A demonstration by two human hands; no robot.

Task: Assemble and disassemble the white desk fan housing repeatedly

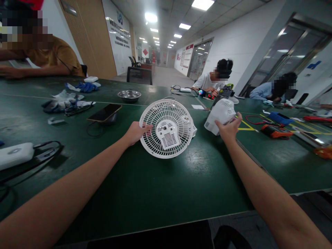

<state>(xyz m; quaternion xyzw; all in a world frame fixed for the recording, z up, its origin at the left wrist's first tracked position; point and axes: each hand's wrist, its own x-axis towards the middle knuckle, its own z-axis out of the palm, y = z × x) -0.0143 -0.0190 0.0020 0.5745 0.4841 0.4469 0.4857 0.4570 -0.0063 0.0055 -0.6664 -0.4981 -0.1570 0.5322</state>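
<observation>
My left hand [137,133] grips the left rim of a round white fan grille [186,138], its thumb lying over the ribs. The grille is tilted, with a slotted plate [168,135] at its middle facing me. My right hand [229,128] is closed around a white plastic housing [220,114], apart from the grille and to its right. The fingers on the housing's far side are partly hidden. Behind the grille's right edge a small white part [194,130] shows; whether it joins the grille I cannot tell.
On the green table [155,193], a phone [106,113], gloves [64,102] and a white power bank [15,155] with cables lie left. A metal bowl [129,95] stands behind. An orange-black tool [276,131] and a blue box [280,118] lie right. Other people sit around the table.
</observation>
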